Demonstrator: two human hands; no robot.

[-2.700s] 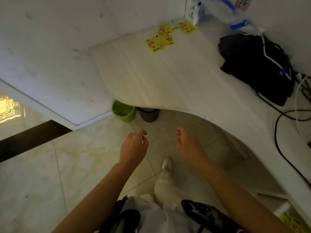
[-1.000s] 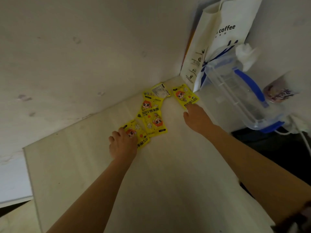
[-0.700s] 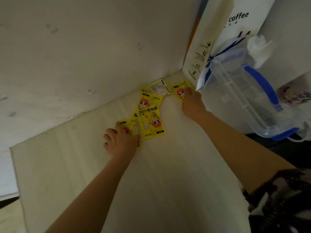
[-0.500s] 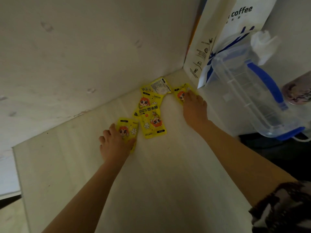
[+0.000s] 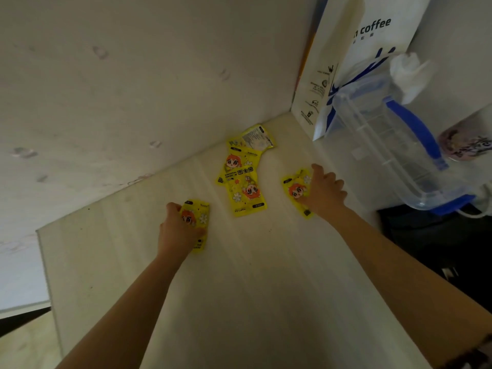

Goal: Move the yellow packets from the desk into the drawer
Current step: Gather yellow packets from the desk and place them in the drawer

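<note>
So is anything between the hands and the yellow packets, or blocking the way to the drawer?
Nothing visible. The left hand already grips one packet, the right hand rests on another, and three more lie uncovered between them. The drawer is out of view.

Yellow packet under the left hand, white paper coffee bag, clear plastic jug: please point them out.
Yellow packet under the left hand (image 5: 200, 214): head view, printed front.
White paper coffee bag (image 5: 370, 35): head view, printed face.
Clear plastic jug (image 5: 372, 139): head view, side wall.
</note>
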